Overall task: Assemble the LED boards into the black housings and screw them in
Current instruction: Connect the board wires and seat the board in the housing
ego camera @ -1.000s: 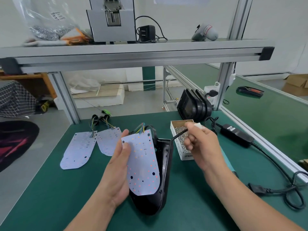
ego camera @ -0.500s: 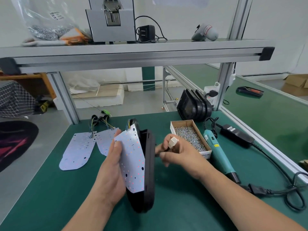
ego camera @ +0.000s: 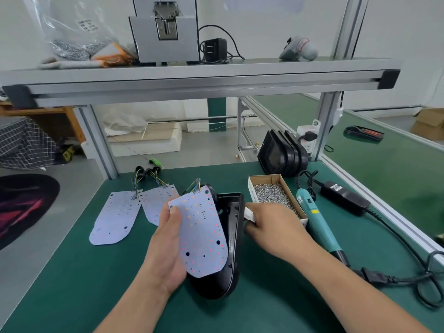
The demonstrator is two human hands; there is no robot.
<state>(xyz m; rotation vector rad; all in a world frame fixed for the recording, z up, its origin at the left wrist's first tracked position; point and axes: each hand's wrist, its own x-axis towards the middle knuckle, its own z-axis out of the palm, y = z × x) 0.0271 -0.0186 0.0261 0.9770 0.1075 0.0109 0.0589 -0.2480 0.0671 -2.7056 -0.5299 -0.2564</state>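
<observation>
Far left on the green desk [ego camera: 72,284], two spare boards [ego camera: 115,219] lie flat and overlapping, coloured wires at their far ends. Next, the left hand [ego camera: 168,246] grips the LED board [ego camera: 204,234] by its left edge, thumb curled onto the face. The board is pale lilac, straight across the far end and rounded at the near one, dotted with red and orange points and a few dark holes, with a wire bundle at the far end. Right behind it is the black housing [ego camera: 230,248], propped on its rounded near end on the desk, open side to the board. The right hand [ego camera: 271,227] sits against the housing's right edge, fingers curled, pinching a small white plug [ego camera: 249,213]. Just beyond are the box of screws [ego camera: 274,195] and the teal screwdriver [ego camera: 317,224]. Half a second back, board and housing stood almost edge-on; now they've swung round and the board's face shows fully. The right hand has dropped lower by the housing's rim.
</observation>
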